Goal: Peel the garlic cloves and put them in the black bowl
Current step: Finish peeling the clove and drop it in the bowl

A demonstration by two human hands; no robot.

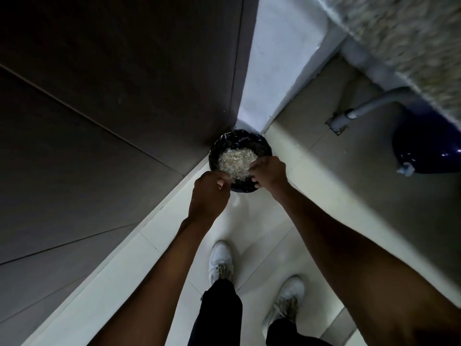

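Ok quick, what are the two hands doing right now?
Left hand: fingers curled, over the black container; what it pinches cannot be told.
Right hand: fingers curled at the container's rim; whether it grips cannot be told.

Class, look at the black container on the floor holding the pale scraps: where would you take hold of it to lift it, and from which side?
Probably by the rim of the black container, one hand at each side from above. It is round, open-topped and full of scraps, so level lifting matters. The left hand and right hand already sit at opposite edges.

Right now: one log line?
left hand: curled, contents unclear | right hand: curled, contents unclear | both over bin of pale scraps
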